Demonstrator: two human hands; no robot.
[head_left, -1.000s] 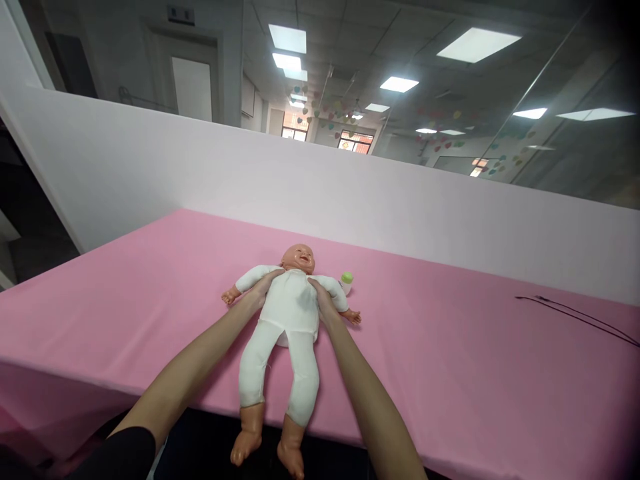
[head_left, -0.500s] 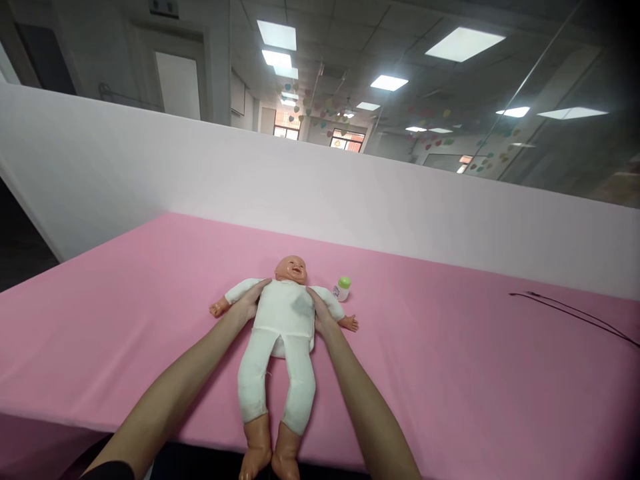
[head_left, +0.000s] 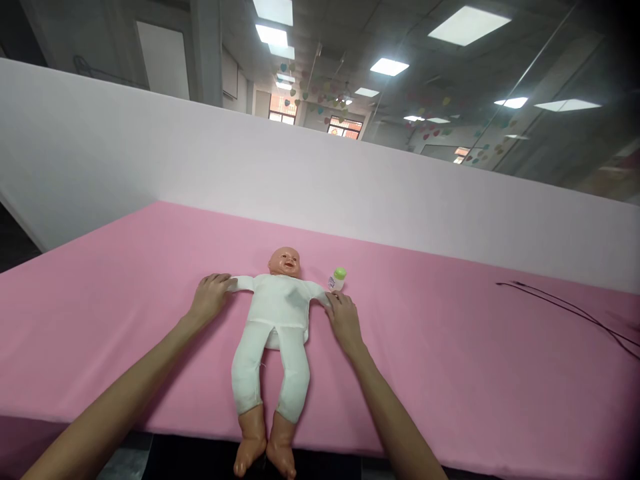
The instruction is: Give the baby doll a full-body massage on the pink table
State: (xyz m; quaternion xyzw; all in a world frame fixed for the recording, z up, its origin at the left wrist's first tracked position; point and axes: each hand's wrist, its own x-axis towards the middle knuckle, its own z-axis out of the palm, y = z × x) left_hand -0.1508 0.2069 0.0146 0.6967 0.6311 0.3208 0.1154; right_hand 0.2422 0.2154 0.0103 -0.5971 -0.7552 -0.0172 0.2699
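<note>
A baby doll in white clothes lies on its back on the pink-covered table, its feet over the front edge. My left hand is closed round the end of the doll's arm on the left side, hiding the doll's hand. On the other side, my right hand is wrapped over the doll's other forearm and hand. A small bottle with a green cap stands just beyond my right hand.
Two thin dark cables lie on the right part of the table. A white partition runs along the back, with glass above it.
Both hands have moved outward from the sides of the doll's torso to the ends of its arms and closed on them. The view has shifted slightly.
</note>
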